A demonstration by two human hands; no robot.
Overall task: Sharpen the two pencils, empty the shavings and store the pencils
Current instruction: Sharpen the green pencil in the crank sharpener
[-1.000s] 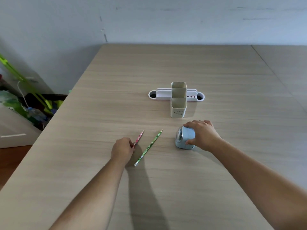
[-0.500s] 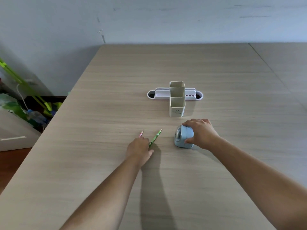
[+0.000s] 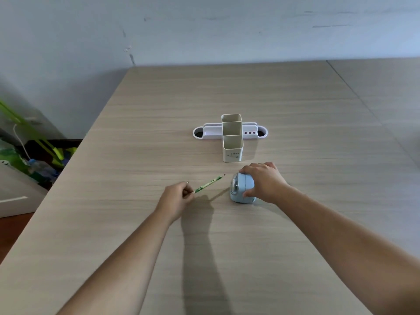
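Note:
My left hand (image 3: 176, 197) grips the lower end of a green patterned pencil (image 3: 209, 184), lifted off the wood, its tip aimed toward the sharpener. Only the tip of the pink pencil (image 3: 188, 182) shows above that hand; the rest is hidden, so I cannot tell whether it lies on the table or is held. My right hand (image 3: 264, 181) is closed over the back and top of a light blue sharpener (image 3: 239, 189) standing on the table. Behind it stands a cream two-compartment pencil holder (image 3: 232, 148), both compartments empty.
A white oval desk organiser (image 3: 211, 132) lies behind the holder. The wooden table's (image 3: 136, 155) left edge drops to a floor with green bags and a white cabinet. A seam marks a second tabletop at right. A pale wall stands at the back.
My left hand shifted right from the pink pencil, closed on the green pencil and lifted it, tip toward the sharpener. My right hand stayed on the sharpener.

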